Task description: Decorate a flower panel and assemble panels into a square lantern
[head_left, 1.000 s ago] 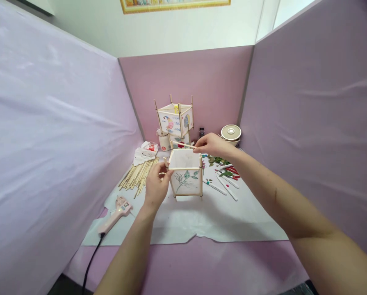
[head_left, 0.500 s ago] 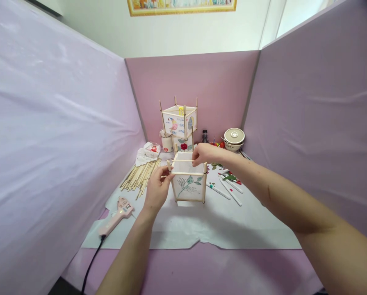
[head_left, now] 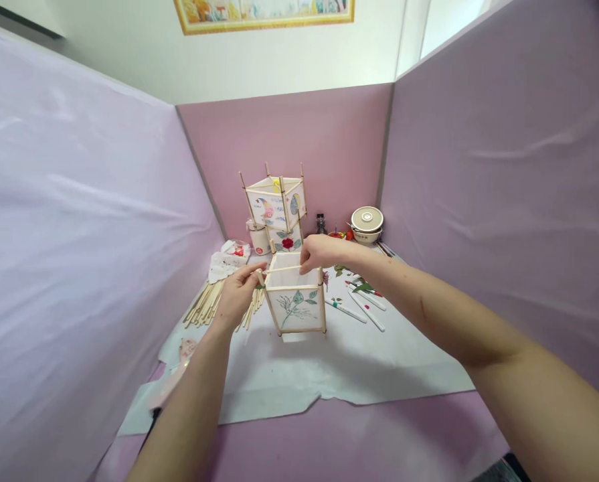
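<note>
A box-shaped lantern frame [head_left: 298, 308] of thin sticks with white panels stands in the middle, a green leafy branch drawn on its front. A thin stick [head_left: 284, 269] lies level across its open top. My left hand [head_left: 239, 289] is closed on the stick's left end, by the frame's left corner post. My right hand [head_left: 319, 252] pinches the same stick farther right, above the opening; its fingertips are partly hidden.
Behind stands a taller painted lantern [head_left: 274, 207] beside a white canister [head_left: 259, 239]. Loose sticks [head_left: 203, 302] and a pink glue gun [head_left: 171, 385] lie left. Markers [head_left: 367, 311] and paper leaves lie right, a lidded bowl [head_left: 367, 224] behind them.
The view has shifted, moving most things left. My left hand has moved outward from the frame's front left corner to the stick's end. My left forearm now covers part of the glue gun.
</note>
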### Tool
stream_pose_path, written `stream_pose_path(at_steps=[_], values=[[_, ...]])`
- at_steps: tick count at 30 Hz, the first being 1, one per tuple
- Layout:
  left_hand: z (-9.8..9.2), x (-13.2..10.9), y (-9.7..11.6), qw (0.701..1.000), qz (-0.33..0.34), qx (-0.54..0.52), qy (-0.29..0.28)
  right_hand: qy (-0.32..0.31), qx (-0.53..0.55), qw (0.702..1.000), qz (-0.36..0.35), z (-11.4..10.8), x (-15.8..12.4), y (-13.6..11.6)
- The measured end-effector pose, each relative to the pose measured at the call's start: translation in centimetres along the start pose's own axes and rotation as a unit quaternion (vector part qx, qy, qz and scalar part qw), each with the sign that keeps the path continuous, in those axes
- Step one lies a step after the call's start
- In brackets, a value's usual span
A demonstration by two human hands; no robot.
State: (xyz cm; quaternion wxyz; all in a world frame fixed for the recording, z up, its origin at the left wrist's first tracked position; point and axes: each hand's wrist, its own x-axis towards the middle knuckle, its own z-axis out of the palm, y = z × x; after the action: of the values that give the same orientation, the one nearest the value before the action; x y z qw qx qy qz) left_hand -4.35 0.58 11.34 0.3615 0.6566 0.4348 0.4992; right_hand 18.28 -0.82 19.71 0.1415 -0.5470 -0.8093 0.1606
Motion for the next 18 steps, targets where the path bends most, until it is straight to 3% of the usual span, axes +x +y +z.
stream_pose_path(at_steps=[4,9,18], values=[[0.0,0.4,-0.3,1.0,-0.02,-0.008,-0.015,0.04,0.031,0.999,-0.011,-1.1,-0.8,0.9],[-0.2,1.4,-1.0,0.998,-0.038,-0.044,-0.03,0.094,0.115,0.989,-0.027,-1.5,-2.5,3.9],[-0.2,1.3,-0.5,0.996,-0.048,-0.071,-0.029,0.211,0.248,0.944,-0.046,3.5,-3.3,7.2]])
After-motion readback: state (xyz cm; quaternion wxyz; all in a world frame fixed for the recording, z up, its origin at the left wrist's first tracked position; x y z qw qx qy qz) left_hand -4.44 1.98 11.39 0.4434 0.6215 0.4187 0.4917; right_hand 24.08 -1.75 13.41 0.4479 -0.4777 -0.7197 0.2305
